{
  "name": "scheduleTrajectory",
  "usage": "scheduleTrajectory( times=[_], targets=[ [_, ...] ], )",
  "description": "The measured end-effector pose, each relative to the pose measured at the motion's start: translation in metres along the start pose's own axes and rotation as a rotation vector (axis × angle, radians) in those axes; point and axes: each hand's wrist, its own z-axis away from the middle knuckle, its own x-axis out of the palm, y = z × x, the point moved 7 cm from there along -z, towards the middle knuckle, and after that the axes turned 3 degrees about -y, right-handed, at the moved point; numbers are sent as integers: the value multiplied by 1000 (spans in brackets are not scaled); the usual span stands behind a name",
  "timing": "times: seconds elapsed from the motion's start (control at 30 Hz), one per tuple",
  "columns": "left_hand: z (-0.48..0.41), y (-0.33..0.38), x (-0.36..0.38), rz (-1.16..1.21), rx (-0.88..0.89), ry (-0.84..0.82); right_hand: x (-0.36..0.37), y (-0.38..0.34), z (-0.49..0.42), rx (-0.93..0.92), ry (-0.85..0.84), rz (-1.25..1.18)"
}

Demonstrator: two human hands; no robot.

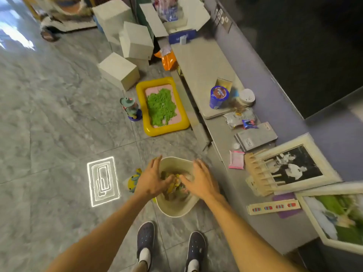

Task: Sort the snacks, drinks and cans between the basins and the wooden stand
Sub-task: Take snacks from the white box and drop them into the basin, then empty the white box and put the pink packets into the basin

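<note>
I have both hands down in the cream basin [172,211] on the floor, just ahead of my shoes. My left hand [151,181] and right hand [200,181] are spread wide with splayed, straight fingers. They close on nothing and meet over the heap of packets [172,186] inside. The blur is heavy there, so I take these for snack packets but cannot make out single items.

By my reckoning the sorting has barely started. The heap is still mixed in this one basin, and I see no second basin in view. The wooden stand [259,173] sits on the grey ledge [216,134] to the right and its pegs look bare. A blue can [219,97] stands farther along the ledge. A few loose packets [239,119] lie near it, well apart from the basin, and a pink packet [236,160] lies just left of the stand. All of these would still need placing.

The framed photo [294,167] leans right behind the stand, and a second frame [334,216] lies nearer, so reaching the pegs means working close to both. On the floor a yellow toy [134,181] sits just left of the basin. Beyond it, a yellow tray of green material [163,107] lies against the ledge, with pale boxes [119,70] farther off.
</note>
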Motion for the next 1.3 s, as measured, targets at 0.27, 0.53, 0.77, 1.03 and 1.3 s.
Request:
scheduleTrajectory(
  times=[0.27,0.53,0.77,1.03,1.3],
  targets=[
    [55,99,-153,-121,138,232,-163,-72,56,-101,200,34],
    [133,206,-292,-264,230,512,-317,-145,134,-209,406,49],
    [188,273,-340,-311,350,647,-379,-158,210,-140,545,50],
    [221,317,-325,-385,560,548,-373,-138,301,96,708,49],
    [291,392,-222,-372,834,273,-340,-60,457,426,887,-13]
  ],
)
